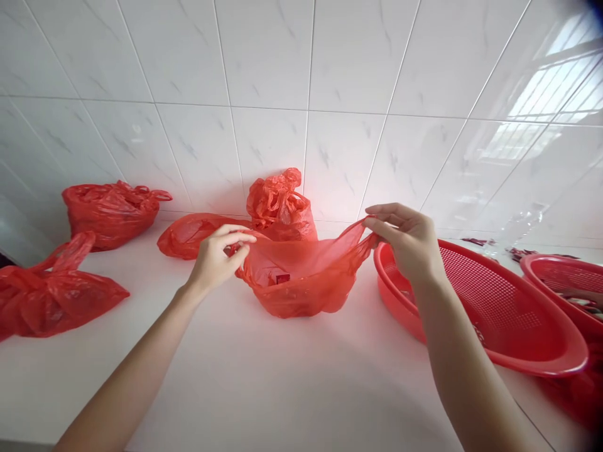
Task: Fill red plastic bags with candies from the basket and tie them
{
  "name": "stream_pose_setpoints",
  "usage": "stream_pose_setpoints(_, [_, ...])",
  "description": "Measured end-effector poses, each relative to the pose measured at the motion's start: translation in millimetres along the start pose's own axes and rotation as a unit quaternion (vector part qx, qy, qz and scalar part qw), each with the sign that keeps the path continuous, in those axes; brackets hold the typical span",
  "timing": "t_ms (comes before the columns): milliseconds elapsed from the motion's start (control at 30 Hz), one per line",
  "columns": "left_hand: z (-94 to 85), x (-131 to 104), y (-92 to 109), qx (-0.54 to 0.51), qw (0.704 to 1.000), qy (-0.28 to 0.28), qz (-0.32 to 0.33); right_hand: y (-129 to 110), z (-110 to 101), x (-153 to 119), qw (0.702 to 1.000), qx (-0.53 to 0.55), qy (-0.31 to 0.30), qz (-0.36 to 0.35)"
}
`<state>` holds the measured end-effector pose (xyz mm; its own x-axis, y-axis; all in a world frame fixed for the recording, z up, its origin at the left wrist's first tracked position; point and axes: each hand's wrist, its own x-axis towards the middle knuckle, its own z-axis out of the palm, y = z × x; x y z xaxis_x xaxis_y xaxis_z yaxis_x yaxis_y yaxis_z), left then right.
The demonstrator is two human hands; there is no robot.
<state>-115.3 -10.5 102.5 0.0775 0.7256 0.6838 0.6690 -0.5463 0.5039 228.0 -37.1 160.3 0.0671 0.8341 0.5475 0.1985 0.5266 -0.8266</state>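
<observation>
A thin red plastic bag [306, 295] stands on the white counter in front of me, its mouth spread wide between my hands. My left hand [217, 256] pinches the left edge of the opening. At the right, my right hand [409, 242] grips the bag's other handle and pulls it up and outward. Inside the bag lies a small dark red piece [282, 278]; what it is I cannot make out. Right behind the bag stands a bunched, full red bag [281, 199], and a flatter red bag [183, 235] lies beside it.
Two filled red bags, one near the wall [110, 213] and one closer [61, 301], sit at the left. A large red colander [509, 301] and another red basket [560, 263] stand at the right. A clear plastic bottle [521, 226] lies behind them, by the tiled wall [268, 56].
</observation>
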Motion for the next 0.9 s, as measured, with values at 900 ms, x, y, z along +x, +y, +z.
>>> stream_pose_setpoints(900, [52.6,39,122,-0.342,0.939,-0.013,-0.036,-5,32,7,0.981,0.064,-0.154,-0.103])
